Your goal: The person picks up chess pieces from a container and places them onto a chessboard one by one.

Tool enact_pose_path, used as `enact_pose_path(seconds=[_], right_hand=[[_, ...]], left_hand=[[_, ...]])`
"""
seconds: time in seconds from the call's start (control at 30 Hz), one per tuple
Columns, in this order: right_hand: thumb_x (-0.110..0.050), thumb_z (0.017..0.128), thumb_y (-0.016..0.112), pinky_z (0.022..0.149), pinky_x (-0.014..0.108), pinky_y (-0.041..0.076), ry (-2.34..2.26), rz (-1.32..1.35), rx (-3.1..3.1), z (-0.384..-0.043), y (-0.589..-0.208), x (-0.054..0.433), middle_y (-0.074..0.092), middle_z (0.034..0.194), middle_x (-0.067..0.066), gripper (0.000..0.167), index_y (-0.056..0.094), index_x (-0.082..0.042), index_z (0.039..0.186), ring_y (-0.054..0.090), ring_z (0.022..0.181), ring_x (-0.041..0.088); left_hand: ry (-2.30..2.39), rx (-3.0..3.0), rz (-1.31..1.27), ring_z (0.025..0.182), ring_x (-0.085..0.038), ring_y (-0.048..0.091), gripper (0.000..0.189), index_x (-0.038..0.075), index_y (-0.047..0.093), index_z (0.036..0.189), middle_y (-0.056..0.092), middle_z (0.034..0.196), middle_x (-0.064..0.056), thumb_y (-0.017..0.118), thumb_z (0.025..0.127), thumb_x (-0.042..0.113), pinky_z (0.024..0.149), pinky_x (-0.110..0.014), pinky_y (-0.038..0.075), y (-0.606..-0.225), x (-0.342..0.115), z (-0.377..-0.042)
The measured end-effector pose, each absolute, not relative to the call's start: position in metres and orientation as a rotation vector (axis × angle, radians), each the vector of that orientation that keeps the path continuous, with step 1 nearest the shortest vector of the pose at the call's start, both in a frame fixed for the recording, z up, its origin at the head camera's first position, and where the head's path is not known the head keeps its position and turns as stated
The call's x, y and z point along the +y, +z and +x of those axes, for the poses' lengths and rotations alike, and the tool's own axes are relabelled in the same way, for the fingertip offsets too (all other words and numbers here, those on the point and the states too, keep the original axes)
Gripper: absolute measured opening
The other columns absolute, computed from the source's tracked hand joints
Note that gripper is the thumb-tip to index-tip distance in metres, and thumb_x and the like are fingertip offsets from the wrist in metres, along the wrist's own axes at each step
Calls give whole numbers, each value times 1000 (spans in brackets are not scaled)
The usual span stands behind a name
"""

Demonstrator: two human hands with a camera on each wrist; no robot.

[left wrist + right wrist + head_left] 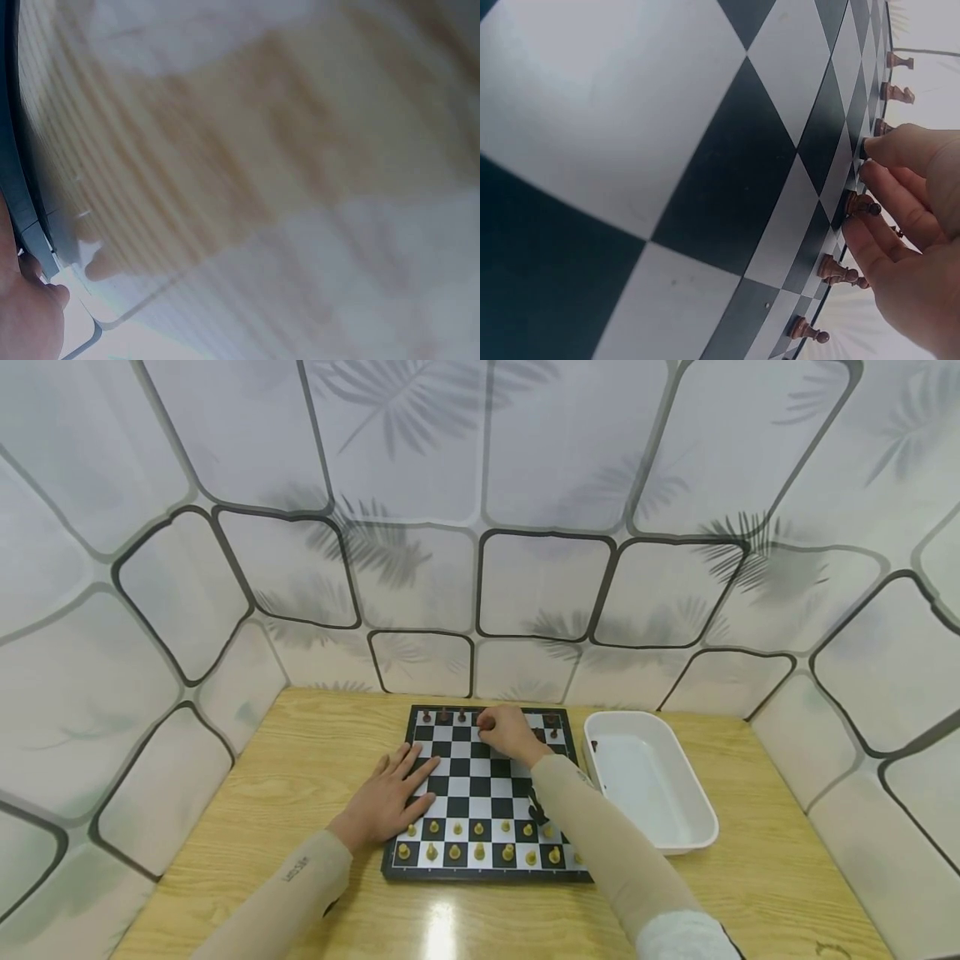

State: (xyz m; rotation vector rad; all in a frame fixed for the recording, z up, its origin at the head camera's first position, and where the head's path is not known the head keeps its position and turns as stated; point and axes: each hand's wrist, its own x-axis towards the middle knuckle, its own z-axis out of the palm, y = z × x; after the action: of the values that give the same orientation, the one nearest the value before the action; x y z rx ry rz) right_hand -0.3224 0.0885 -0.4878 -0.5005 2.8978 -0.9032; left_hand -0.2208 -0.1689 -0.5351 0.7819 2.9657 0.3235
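A black-and-white chessboard (468,787) lies on the wooden table. My left hand (386,797) rests flat with fingers spread over its left edge. At the far row my right hand (512,733) has its thumb and fingers curled, pinching a brown chess piece (487,723) that they mostly hide. Brown pawns (838,270) stand close to the right hand (911,202) in the right wrist view. Other brown pieces (444,716) stand at the far left corner. Pale yellow pieces (479,852) line the two near rows.
Right of the board stands a white plastic tub (652,781) with a small brown piece (594,746) by its left wall. A small black object (537,812) shows beside my right forearm. Patterned wall covering (423,664) rises behind the table (285,760).
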Motion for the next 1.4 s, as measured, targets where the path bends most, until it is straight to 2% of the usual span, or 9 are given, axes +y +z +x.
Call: enact_pose_path(seconds=[0.27,0.5,0.6,0.87,1.4], right_hand=[[-8,99,68,87,40,61,-933,-491,2839,-322,-473,96,76,116,14,25,74,-3,122,71,106,28],[-12,102,65,97,46,59,-1005,-508,2851,-321,-445,119,74,123,17,30,71,-1,129,70,116,33],[-12,102,64,99,48,59,-1016,-518,2901,-320,-435,132,75,124,18,30,72,0,128,71,116,34],[-15,100,68,92,51,61,-1041,-549,3003,-316,-432,178,77,116,19,26,75,0,120,74,106,35],[-11,101,67,89,55,60,-984,-403,3057,-295,-436,257,77,111,22,22,74,2,118,73,102,38]], left_hand=[[343,2977,794,164,-41,14,68,24,31,168,17,176,-18,38,110,59,129,-65,20,-535,-169,-221],[330,2987,814,163,-43,16,68,22,31,168,19,176,-20,39,110,58,128,-67,21,-536,-170,-220],[333,2986,811,164,-42,15,69,23,31,168,18,176,-19,40,110,58,129,-66,21,-535,-170,-220],[337,2981,816,164,-42,15,69,22,31,168,18,176,-19,40,110,58,129,-66,21,-533,-169,-220],[331,2983,806,164,-42,15,69,22,31,168,18,176,-19,40,110,57,129,-66,20,-534,-169,-220]])
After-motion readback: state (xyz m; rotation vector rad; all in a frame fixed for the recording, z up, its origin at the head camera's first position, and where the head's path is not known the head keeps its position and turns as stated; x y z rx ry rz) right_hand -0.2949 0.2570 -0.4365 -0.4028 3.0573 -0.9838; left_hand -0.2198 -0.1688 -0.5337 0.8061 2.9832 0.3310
